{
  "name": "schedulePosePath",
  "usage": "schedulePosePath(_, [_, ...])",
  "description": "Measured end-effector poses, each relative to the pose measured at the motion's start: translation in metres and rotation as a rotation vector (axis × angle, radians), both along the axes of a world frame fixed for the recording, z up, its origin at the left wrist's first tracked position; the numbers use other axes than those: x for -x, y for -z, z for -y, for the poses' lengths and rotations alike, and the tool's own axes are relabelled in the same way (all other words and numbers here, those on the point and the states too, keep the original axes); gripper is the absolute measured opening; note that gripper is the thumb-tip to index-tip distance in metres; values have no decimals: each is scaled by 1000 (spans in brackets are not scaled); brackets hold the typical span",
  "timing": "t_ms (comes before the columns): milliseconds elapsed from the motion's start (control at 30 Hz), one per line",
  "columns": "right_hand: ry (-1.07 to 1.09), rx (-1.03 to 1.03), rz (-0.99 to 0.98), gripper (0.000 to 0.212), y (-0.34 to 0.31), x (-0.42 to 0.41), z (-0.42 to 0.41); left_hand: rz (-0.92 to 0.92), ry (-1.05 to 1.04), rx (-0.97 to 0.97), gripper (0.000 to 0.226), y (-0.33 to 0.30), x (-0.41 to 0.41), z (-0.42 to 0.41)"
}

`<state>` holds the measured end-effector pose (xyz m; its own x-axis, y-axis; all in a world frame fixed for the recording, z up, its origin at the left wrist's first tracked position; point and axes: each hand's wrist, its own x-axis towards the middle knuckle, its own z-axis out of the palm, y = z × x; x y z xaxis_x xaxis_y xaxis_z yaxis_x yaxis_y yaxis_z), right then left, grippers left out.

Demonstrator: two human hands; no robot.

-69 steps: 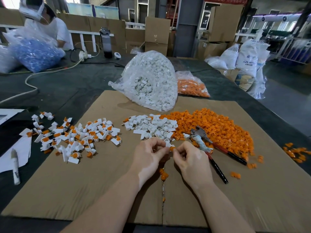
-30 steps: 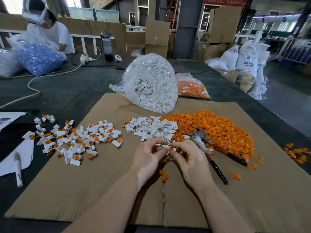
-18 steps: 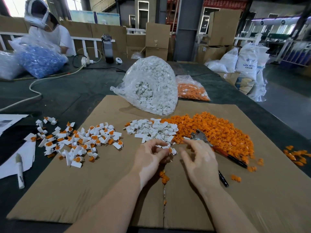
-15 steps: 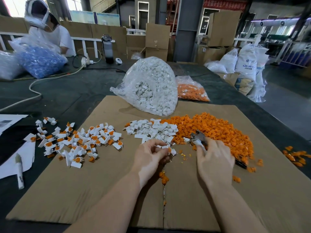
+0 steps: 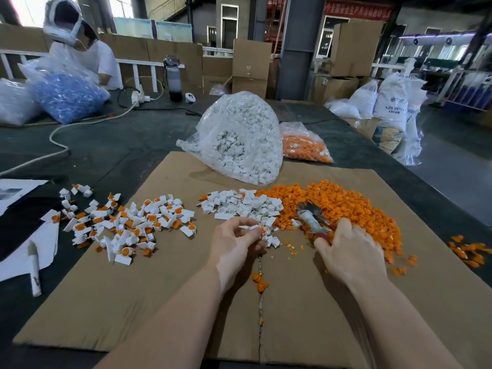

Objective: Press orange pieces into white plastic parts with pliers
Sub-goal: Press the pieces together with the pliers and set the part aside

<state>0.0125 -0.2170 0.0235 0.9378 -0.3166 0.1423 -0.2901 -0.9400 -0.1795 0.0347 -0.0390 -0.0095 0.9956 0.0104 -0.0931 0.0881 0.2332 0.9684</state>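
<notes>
1. Orange piece seated loosely in a white part [image 5: 254, 228], pinched at the fingertips of the left hand [image 5: 234, 245] just above the cardboard [image 5: 149, 302]; the fingers curl round it.
2. Right hand [image 5: 348, 251] lies over the handles of the pliers [image 5: 312, 218], fingers bent down onto them; whether the grasp is complete cannot be told. The steel head points away, resting on the edge of the orange pile [image 5: 346, 209].
3. Risk, judged: the piece is probably not yet pressed home, so tilting the left hand while the pliers are brought over could drop it among the crumbs on the cardboard.
4. Risk, judged: lifting the pliers out of the pile may drag loose orange pieces with them and scatter more toward the table edge, where a few [image 5: 468, 251] already lie.
5. Risk, judged: jaws closing off-centre could crack the part or nip a fingertip, since the hold is very close to the insert.
6. Surface: flattened cardboard with a centre seam on a dark table [image 5: 111, 145]. White pile [image 5: 239, 206] touches the orange pile; finished parts [image 5: 127, 222] spread to the left, some off the cardboard.
7. Behind: bag of white parts [image 5: 239, 139], bag of orange pieces [image 5: 303, 145], a marker [image 5: 34, 267] on paper at left.
8. Room: a workshop with stacked cartons, sacks, a pillar, and a second person [image 5: 80, 54] at the far side behind a bag of blue parts [image 5: 66, 97].
</notes>
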Motion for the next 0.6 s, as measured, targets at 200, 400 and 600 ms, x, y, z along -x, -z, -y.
schedulePosePath(200, [-324, -407, -163, 29, -17, 6, -24, -27, -44, 132, 12, -7, 0, -2])
schedulePosePath(400, [-364, -707, -337, 33, -22, 12, -36, -36, -71, 115, 8, -7, -3, -2])
schedulePosePath(600, [-355, -750, -432, 30, -25, 7, -34, -71, -120, 112, 8, -7, -6, -3])
